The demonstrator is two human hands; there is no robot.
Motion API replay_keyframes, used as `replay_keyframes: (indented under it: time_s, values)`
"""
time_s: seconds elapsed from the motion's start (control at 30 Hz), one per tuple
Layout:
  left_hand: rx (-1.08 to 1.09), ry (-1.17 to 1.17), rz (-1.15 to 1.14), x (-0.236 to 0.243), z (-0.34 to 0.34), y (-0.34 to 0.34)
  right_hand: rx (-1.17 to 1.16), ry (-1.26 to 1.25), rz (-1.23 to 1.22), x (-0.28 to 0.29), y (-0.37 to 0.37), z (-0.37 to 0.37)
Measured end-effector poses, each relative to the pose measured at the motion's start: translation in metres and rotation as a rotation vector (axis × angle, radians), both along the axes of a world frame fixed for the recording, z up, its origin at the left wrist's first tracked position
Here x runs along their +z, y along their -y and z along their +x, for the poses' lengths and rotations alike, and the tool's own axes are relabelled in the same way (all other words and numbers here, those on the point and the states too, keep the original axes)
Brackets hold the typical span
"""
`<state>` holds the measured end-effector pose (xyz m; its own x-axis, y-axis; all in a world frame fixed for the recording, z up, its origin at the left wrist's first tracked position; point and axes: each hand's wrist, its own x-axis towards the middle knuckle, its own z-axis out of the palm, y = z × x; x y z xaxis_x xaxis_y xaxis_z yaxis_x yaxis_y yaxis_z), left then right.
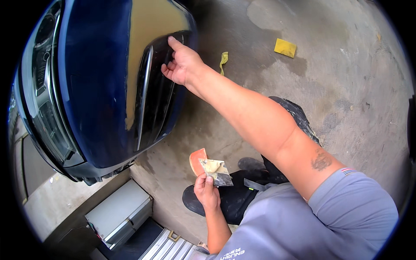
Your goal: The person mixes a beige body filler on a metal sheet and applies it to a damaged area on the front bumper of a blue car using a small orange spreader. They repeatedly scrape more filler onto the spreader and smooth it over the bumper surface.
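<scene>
My left hand (207, 193) grips a small square putty board (218, 170), smeared with cream putty and dark patches. An orange putty spreader (197, 160) sticks out beside the board from the same hand. My right hand (184, 63) reaches up to a dark blue car bumper (95, 86), one digit at the top edge of the black vent opening (158, 89) and the others loosely bent and apart; nothing shows in it. Tan filler (149, 19) covers the bumper around the vent's upper and left sides.
A yellow square sheet (285, 47) and a crumpled yellow strip (223, 63) lie on the stained concrete floor (346, 86). Below the car stand a grey-white box (119, 210) and a ribbed metal surface (167, 247). A headlight (52, 125) is at the left.
</scene>
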<state>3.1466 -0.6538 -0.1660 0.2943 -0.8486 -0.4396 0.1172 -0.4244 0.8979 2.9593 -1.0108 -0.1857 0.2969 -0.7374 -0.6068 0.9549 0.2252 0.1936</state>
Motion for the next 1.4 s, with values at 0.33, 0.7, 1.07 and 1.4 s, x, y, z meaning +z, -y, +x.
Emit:
replay_keyframes:
  time_s: [0.33,0.7,1.07,1.4]
  values:
    - [-0.111,0.012,0.013,-0.014,-0.016,0.034,0.067,0.061,-0.204,-0.018,0.004,-0.016]
    - [-0.107,0.003,-0.044,-0.007,-0.03,0.045,0.025,-0.675,-0.499,-0.058,0.008,-0.02]
    - [0.016,0.004,-0.015,-0.017,0.007,0.019,-0.036,-1.29,-0.565,-0.058,0.019,-0.019]
    - [-0.037,-0.021,-0.007,-0.029,0.011,0.038,-0.089,-1.525,-0.624,-0.047,0.013,-0.017]
